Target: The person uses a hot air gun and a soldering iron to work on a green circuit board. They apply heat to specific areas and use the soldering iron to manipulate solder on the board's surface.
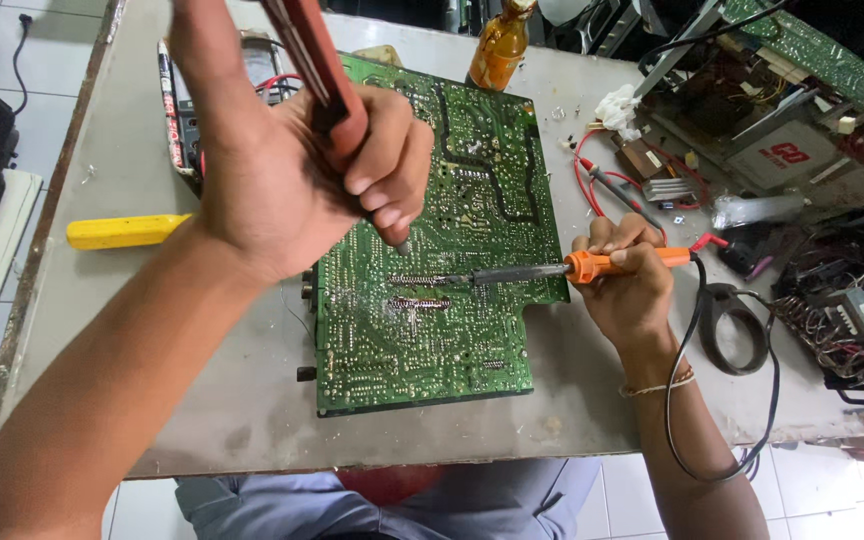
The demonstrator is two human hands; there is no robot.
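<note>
Left hand: you're fisted on the red pump, nozzle over the board.
Right hand: you're gripping the iron.
Risk: dwelling could lift pads; the cord might snag.

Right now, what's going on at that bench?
A person is working on a green circuit board lying solder side up on a grey table. The right hand holds an orange-handled soldering iron, tip on the board. The left hand grips a red tool whose tip points down at the board.
</note>
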